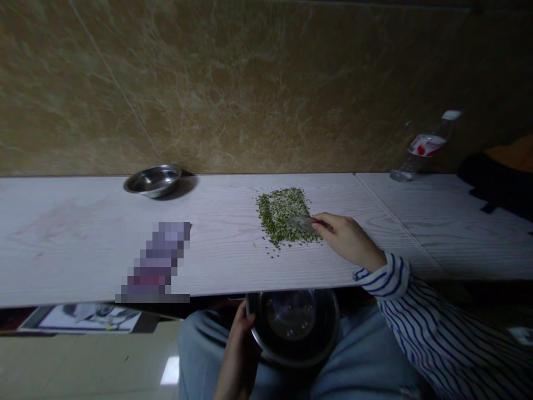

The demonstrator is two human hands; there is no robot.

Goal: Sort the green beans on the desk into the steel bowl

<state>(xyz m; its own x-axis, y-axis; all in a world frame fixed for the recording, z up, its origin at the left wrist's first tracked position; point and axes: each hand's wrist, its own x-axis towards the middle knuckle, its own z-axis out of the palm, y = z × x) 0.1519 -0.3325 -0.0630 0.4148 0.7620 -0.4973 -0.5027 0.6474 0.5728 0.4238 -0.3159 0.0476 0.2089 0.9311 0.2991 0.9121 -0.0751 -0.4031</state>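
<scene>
Nearest, on the denim-clad lap (213, 345): metal bowl (326, 330), taken at its left rim by the left grip (241, 341), curled closed over the edge; likely rigid and smooth, best held by that rim. Beyond, above the pale surface (225, 228): spoon (300, 223), pinched tightly on its handle by the right grip (345, 236); probably light and stiff, best steered from there. Under and around the spoon's head, contact unclear: green grains (272, 225), spread in a roughly square patch; presumably small, hard and quick to roll, better scooped than pinched. Farther back: shallow steel dish (155, 182), at left, and capped bottle (428, 145), at right, near the wall (250, 89)
</scene>
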